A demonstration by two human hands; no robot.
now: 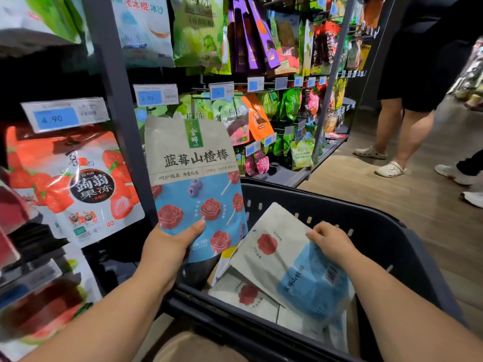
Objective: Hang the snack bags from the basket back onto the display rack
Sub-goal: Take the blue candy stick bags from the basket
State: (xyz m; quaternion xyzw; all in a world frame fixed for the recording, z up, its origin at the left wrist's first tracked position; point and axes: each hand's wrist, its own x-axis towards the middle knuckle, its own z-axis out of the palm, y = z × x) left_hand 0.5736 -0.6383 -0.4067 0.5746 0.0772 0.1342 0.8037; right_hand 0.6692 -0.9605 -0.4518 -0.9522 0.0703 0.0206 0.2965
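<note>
My left hand (pixel 171 244) grips the bottom edge of a beige and blue snack bag (pixel 193 178) and holds it upright in front of the display rack (pixel 115 105). My right hand (pixel 332 242) is inside the dark basket (pixel 379 231), fingers closed on the upper edge of a second bag of the same kind (pixel 282 259), which lies tilted with its back up. Under it lie more bags of that kind (pixel 248 293). Green bags (pixel 230 111) hang on the rack hooks just behind the raised bag.
A dark upright post (pixel 104 48) divides the rack. Strawberry jelly bags (pixel 75 184) hang to its left under a 4.90 price tag (pixel 56 117). Colourful bags fill the hooks to the right. Two people's legs (pixel 400 137) stand in the aisle at right on the wooden floor.
</note>
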